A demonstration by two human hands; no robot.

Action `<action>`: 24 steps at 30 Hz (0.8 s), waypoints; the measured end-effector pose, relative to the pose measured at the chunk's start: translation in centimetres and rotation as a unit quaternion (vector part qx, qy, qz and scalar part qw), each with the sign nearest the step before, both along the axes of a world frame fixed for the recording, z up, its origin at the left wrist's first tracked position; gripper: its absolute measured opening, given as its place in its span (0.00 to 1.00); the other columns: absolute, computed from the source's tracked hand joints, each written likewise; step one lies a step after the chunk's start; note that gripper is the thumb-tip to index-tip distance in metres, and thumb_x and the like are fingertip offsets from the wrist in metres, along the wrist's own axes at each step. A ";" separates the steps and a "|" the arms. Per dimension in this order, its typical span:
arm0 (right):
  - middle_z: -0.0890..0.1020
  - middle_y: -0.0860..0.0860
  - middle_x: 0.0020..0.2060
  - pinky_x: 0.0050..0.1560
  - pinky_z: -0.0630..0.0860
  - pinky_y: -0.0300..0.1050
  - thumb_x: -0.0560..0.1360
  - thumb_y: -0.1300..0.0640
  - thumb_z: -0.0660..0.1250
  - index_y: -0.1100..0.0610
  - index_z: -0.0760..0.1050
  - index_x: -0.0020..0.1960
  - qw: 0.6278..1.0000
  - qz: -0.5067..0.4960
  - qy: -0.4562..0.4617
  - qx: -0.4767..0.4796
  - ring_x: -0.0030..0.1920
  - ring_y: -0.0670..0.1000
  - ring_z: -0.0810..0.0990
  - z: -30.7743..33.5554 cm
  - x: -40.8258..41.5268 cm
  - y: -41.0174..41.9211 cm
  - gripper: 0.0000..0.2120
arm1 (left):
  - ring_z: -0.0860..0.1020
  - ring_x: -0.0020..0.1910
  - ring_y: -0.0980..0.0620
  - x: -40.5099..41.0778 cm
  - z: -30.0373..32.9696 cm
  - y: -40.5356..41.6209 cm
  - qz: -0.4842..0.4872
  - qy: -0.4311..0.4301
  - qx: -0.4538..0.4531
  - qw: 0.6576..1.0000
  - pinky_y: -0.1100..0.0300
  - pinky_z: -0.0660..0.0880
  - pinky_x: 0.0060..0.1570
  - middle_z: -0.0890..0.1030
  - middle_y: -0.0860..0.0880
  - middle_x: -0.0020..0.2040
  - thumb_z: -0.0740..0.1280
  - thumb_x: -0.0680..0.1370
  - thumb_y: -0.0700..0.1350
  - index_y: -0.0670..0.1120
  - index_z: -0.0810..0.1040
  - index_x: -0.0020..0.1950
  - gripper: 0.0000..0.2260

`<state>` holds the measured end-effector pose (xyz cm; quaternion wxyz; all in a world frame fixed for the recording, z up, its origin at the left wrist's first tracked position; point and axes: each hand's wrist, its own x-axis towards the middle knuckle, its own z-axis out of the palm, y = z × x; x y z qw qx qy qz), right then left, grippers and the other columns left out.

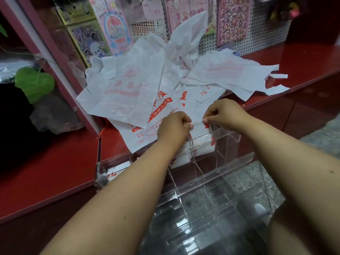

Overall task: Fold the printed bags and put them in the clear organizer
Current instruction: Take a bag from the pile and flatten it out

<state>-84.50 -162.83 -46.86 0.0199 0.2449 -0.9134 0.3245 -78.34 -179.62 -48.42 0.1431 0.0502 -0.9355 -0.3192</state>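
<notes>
**Folded bag at the organizer's far slot**

Both hands, left hand (173, 128) and right hand (223, 115), pinch a thin folded bag (203, 142) with curled fingers, over the glossy clear organizer (211, 183). Crinkled white printed bags (128, 89) lie heaped beyond on the smooth red counter (46, 172).

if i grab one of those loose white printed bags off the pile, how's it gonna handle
Probably floppy: the loose bags lie crumpled and draped over the red counter edge. Likely very light, since one corner stands up unsupported. The thin film may slide off the stack when tugged.
</notes>
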 end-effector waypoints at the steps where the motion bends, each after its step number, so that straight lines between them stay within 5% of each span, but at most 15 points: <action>1: 0.80 0.44 0.29 0.33 0.68 0.30 0.70 0.58 0.74 0.54 0.83 0.38 1.000 -0.002 -0.017 0.010 0.30 0.42 0.77 -0.1 0.0 -0.2 0.03 | 0.77 0.43 0.52 0.0 -0.2 0.0 -0.003 -0.014 -0.013 1.000 0.57 0.75 0.46 0.78 0.55 0.37 0.72 0.75 0.45 0.52 0.78 0.41 0.05; 6: 0.84 0.49 0.39 0.49 0.77 0.43 0.71 0.56 0.72 0.56 0.85 0.43 0.984 -0.039 -0.080 0.157 0.45 0.49 0.81 -0.9 -0.4 -1.8 0.05 | 0.76 0.40 0.49 0.0 -0.5 -0.1 -0.047 -0.064 -0.089 0.993 0.55 0.72 0.39 0.79 0.49 0.36 0.65 0.80 0.48 0.48 0.77 0.36 0.13; 8: 0.84 0.51 0.42 0.46 0.77 0.45 0.69 0.55 0.70 0.56 0.84 0.44 0.975 -0.070 -0.066 0.200 0.45 0.54 0.81 -1.9 -0.8 -2.5 0.07 | 0.71 0.36 0.48 0.3 -0.6 0.2 -0.064 -0.086 -0.130 0.986 0.56 0.64 0.34 0.72 0.49 0.32 0.58 0.82 0.52 0.48 0.69 0.31 0.20; 10: 0.82 0.52 0.42 0.43 0.74 0.43 0.67 0.55 0.68 0.55 0.82 0.43 0.975 -0.100 -0.057 0.192 0.42 0.56 0.78 -2.7 -1.1 -2.8 0.07 | 0.71 0.38 0.48 0.4 -0.7 0.4 -0.069 -0.103 -0.156 0.980 0.56 0.64 0.36 0.71 0.50 0.34 0.54 0.83 0.54 0.49 0.67 0.32 0.21; 14: 0.81 0.53 0.39 0.43 0.72 0.43 0.72 0.52 0.67 0.57 0.80 0.41 0.977 -0.086 -0.058 0.184 0.42 0.56 0.77 -2.4 -1.0 -2.5 0.08 | 0.76 0.47 0.44 0.5 -1.0 0.0 -0.081 -0.107 -0.101 0.986 0.51 0.73 0.47 0.80 0.44 0.45 0.51 0.84 0.55 0.44 0.80 0.44 0.23; 19: 0.71 0.49 0.23 0.31 0.61 0.42 0.74 0.51 0.68 0.57 0.76 0.29 0.997 -0.061 0.009 0.051 0.28 0.48 0.69 -1.2 1.4 -2.8 0.17 | 0.71 0.36 0.48 2.3 -0.1 -0.7 -0.076 -0.043 -0.046 0.995 0.53 0.65 0.38 0.73 0.47 0.33 0.52 0.84 0.53 0.45 0.68 0.32 0.23; 22: 0.74 0.48 0.27 0.31 0.62 0.40 0.75 0.51 0.68 0.58 0.78 0.33 0.999 -0.030 0.023 -0.009 0.32 0.47 0.72 -0.6 3.5 -4.4 0.15 | 0.75 0.41 0.47 4.1 0.3 -2.3 -0.053 -0.010 -0.032 0.998 0.52 0.70 0.43 0.78 0.45 0.40 0.53 0.84 0.53 0.41 0.79 0.40 0.23; 24: 0.78 0.58 0.33 0.35 0.65 0.42 0.76 0.50 0.67 0.65 0.78 0.36 0.999 0.001 0.021 -0.034 0.37 0.56 0.76 -0.3 4.7 -6.0 0.19 | 0.76 0.49 0.48 5.3 0.4 -4.1 -0.024 0.011 -0.023 0.999 0.54 0.71 0.50 0.80 0.45 0.50 0.54 0.84 0.52 0.43 0.83 0.50 0.20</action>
